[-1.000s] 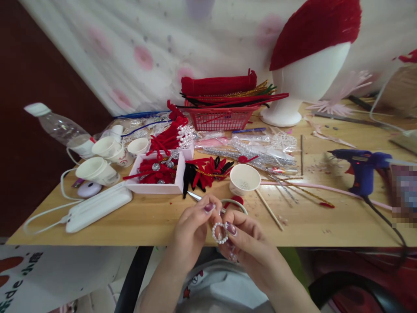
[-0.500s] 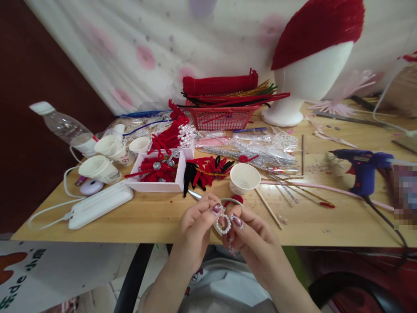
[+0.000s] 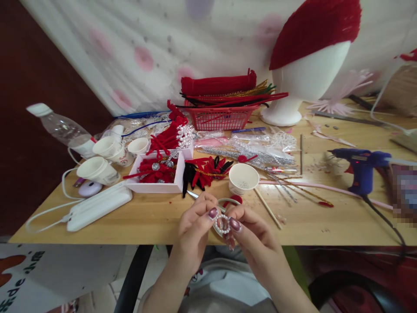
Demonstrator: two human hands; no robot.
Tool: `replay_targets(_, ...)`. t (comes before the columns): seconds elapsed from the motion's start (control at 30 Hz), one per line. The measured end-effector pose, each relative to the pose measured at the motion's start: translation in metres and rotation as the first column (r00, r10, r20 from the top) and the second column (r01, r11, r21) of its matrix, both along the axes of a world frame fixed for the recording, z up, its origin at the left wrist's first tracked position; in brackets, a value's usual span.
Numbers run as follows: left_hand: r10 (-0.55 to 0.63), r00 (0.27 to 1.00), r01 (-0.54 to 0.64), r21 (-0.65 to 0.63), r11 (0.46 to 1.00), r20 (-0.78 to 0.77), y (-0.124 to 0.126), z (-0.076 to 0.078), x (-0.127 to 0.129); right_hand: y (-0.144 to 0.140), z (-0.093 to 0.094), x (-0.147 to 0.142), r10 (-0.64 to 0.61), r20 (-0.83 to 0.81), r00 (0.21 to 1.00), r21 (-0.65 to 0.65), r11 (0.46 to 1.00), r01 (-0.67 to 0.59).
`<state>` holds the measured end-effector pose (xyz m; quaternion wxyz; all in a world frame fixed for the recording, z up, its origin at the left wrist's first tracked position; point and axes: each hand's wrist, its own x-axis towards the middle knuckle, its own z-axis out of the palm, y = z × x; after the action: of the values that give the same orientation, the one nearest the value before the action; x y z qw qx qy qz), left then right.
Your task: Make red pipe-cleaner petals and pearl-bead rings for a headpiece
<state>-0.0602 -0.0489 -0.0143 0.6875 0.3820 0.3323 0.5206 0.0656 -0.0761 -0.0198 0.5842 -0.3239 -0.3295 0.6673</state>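
A small ring of white pearl beads (image 3: pixel 223 231) is pinched between my two hands, just over the table's front edge. My left hand (image 3: pixel 197 230) grips its left side with thumb and fingers, and my right hand (image 3: pixel 252 230) grips the right side. Both are closed; the fingers behind the ring are partly hidden. Just behind my hands lies a round whitish rim (image 3: pixel 230 201), partly covered by them, with a red fuzzy piece (image 3: pixel 237 199) at it. A paper cup (image 3: pixel 243 178) with small bits inside stands beyond my right hand.
A white box (image 3: pixel 156 187) holds red fuzzy pieces with silver balls. Behind it is a red basket (image 3: pixel 221 118) of pipe cleaners. A blue glue gun (image 3: pixel 360 167) stands at right, its cord hanging over the edge. Paper cups (image 3: pixel 97 169) and a power strip (image 3: pixel 99 208) are at left.
The pearl ring now faces the camera slightly more squarely, still pinched by both hands. The whole view has shifted a little; the things on the table have stayed put.
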Motion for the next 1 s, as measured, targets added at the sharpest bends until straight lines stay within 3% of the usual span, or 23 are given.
replay_targets(0.2,-0.078,0.997,0.079,-0.032,0.996,0.028,-0.001,-0.002,-0.004,0.004,-0.003,0.006,0.061,0.012,0.998,0.011,0.998,-0.061)
replay_targets(0.43,-0.146,0.981,0.165,-0.154,0.974,0.125,0.000,0.008,-0.004,0.005,-0.004,0.007,0.090,-0.005,0.996,0.013,0.996,-0.090)
replay_targets(0.83,-0.028,0.991,0.041,-0.097,0.994,0.134,-0.005,-0.005,0.000,0.002,-0.009,-0.001,0.048,-0.053,0.997,0.031,0.998,-0.046)
replay_targets(1.0,-0.093,0.985,0.117,-0.164,0.979,0.146,-0.004,0.002,-0.002,0.006,-0.011,0.002,0.110,-0.107,0.988,0.004,0.994,-0.111)
